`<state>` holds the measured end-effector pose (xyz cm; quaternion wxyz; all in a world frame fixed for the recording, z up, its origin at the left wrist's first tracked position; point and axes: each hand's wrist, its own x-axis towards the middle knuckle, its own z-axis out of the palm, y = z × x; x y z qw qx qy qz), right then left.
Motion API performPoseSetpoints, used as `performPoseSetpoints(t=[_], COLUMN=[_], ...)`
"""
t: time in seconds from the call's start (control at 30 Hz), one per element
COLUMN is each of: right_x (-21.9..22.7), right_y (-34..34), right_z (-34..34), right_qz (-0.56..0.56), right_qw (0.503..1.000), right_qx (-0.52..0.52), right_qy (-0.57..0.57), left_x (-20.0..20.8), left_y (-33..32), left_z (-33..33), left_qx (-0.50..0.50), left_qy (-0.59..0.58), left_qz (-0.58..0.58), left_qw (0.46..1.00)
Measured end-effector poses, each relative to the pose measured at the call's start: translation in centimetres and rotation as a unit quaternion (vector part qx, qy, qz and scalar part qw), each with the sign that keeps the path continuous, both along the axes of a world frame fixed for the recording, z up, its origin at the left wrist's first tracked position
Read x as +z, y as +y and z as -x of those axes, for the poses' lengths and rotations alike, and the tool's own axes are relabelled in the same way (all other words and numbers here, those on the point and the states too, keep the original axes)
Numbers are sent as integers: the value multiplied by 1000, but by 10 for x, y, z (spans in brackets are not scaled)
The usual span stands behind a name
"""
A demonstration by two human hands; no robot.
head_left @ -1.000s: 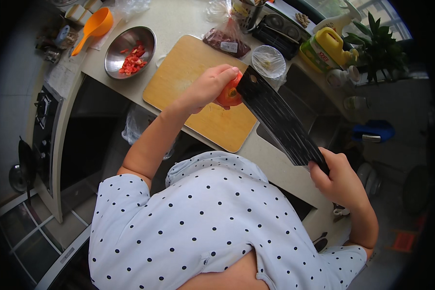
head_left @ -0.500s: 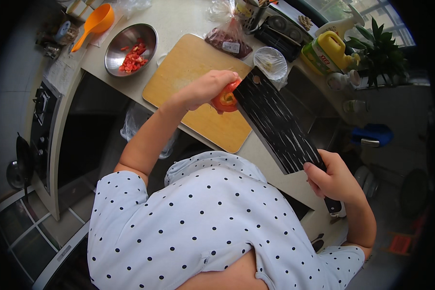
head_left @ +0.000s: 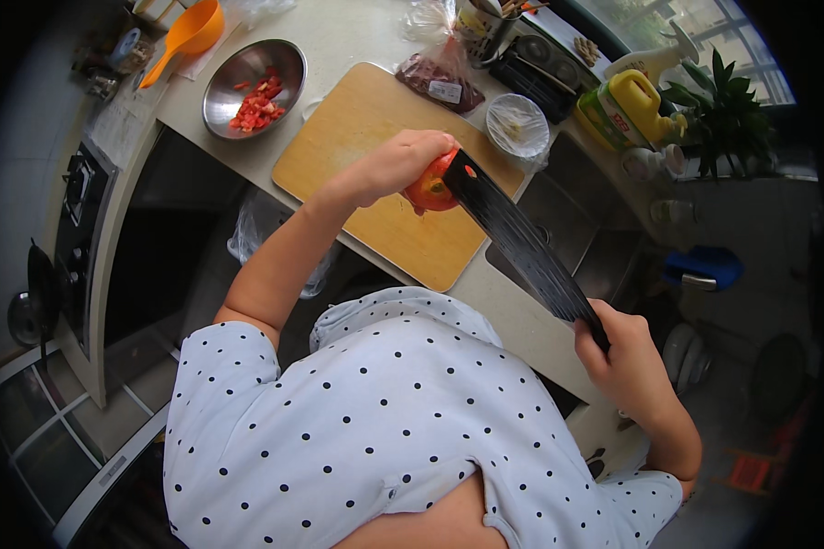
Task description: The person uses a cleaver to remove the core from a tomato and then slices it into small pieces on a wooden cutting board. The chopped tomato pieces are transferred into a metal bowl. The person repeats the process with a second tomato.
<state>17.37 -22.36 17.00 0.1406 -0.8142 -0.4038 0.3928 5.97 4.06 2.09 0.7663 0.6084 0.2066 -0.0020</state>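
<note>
Tomato (head_left: 428,189), red, held in my left hand (head_left: 395,163) above the wooden cutting board (head_left: 357,146); my fingers are wrapped over its top, so only its lower right part shows. The tip of the dark cleaver (head_left: 522,242) meets the tomato at its right side; whether the edge is in the flesh or only against it I cannot tell. My right hand (head_left: 624,361) is closed tight on the cleaver handle, which is wholly covered by that grip. The board lies on the pale table (head_left: 339,46), slanting from upper left to lower right, its near corner close to the table edge. Up-left of the board: a steel bowl (head_left: 252,73) with diced red pieces in it, and beyond it an orange scoop (head_left: 188,35), partly cut off at the frame top. Just past the board's far edge: a clear bag of dark red contents (head_left: 438,80), and to its right a small round lidded container (head_left: 516,123). Farther right: a yellow jug (head_left: 627,105) and a green potted plant (head_left: 723,110) by the window. The blade runs over a dark sink (head_left: 568,242), hiding part of it. At far left, a stove top (head_left: 71,183), small and bent by the lens. My dotted shirt (head_left: 384,430) blocks the table's near side below.
</note>
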Motion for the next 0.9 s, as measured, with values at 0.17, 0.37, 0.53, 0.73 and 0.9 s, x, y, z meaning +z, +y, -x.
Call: performPoseSetpoints(t=[0.17, 0.37, 0.53, 0.73, 0.9], right_x=[1, -3, -7, -11, -11], right_y=[-6, -17, -22, -24, -24], right_z=[2, 9, 13, 15, 15], right_qz=[-2, -75, -119, -174, -171], right_qw=[1000, 996, 988, 972, 970], right_qx=[0, 22, 45, 79, 90], right_qy=[-3, -49, -91, -140, -149], left_x=[8, 6, 17, 19, 14], left_y=[1, -3, -7, -7, -9], left_z=[1, 1, 5, 7, 7], left_qx=[-1, 47, 64, 73, 76], left_qy=[-33, -107, -124, -126, -162], left_qz=[-11, -67, -78, -53, -105], left_qw=[999, 991, 987, 988, 978])
